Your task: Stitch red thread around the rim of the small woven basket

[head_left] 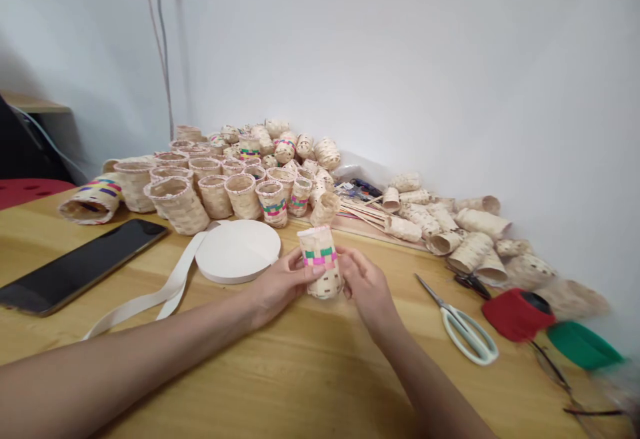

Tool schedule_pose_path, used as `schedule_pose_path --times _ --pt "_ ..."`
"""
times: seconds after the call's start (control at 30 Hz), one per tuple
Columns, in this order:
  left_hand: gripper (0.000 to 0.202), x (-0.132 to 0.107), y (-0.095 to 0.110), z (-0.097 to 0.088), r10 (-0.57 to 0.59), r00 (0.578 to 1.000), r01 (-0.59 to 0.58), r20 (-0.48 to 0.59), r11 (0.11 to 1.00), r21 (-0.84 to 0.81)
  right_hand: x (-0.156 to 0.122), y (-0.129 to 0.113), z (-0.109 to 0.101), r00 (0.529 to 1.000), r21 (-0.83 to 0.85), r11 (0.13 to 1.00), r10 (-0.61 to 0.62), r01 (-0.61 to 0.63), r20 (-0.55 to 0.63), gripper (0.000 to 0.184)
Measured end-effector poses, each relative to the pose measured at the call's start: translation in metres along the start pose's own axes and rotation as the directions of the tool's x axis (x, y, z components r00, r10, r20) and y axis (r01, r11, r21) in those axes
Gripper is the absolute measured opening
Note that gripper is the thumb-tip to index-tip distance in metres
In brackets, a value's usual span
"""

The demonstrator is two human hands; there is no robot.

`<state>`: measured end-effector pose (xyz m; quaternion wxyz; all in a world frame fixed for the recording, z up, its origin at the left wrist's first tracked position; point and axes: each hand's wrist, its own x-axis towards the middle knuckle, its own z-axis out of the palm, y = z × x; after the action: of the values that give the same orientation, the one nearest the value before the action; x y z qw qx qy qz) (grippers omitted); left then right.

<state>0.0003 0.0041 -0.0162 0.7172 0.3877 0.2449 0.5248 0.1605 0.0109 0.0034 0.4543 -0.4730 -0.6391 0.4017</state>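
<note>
Green checks above pink bands pattern a pale woven basket (327, 267); to its left, a white roll (238, 251) and a black phone (83, 265); to its right, white-handled scissors (448, 308); beneath it, yellow-brown grained surface (300, 385).

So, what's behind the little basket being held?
Past the little basket, a plain woven cup sits tilted, with more baskets piled farther back. The tabletop directly behind it is covered, so I can't tell what's there.

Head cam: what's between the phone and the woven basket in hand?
In the head view, going from phone to woven basket: the white tape's loose end, its roll, then the left hand gripping the basket.
</note>
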Motion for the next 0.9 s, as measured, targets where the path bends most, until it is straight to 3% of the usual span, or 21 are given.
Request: schedule_pose_path --times 0.1,0.27,0.4,0.6,0.77,0.9 --pt "0.029 0.002 0.008 -0.002 -0.075 0.997 0.08 0.033 0.972 -0.221 0.004 -0.004 -0.011 0.998 0.143 0.988 0.052 -0.054 0.017 0.054" --pt "0.028 0.003 0.013 -0.01 -0.138 0.98 0.18 0.142 0.918 -0.353 0.008 0.001 -0.019 0.997 0.105 0.994 -0.042 0.035 0.069 0.045" --pt "0.029 0.003 0.009 -0.013 -0.144 0.973 0.202 0.18 0.911 -0.36 0.006 0.004 -0.016 0.969 0.057 0.985 -0.171 0.163 0.176 0.044" --pt "0.031 0.004 0.006 -0.014 -0.185 0.945 0.263 0.27 0.919 -0.292 0.001 -0.002 -0.013 0.954 -0.03 0.978 -0.196 0.208 0.228 0.043" --pt "0.046 0.002 0.001 -0.008 -0.221 0.944 0.264 0.246 0.952 -0.156 -0.001 0.004 -0.008 0.894 -0.128 0.92 -0.317 0.371 0.316 0.039" --pt "0.045 0.0 -0.002 -0.002 -0.196 0.956 0.229 0.218 0.964 -0.137 -0.002 0.009 -0.005 0.882 -0.126 0.909 -0.341 0.398 0.325 0.037"
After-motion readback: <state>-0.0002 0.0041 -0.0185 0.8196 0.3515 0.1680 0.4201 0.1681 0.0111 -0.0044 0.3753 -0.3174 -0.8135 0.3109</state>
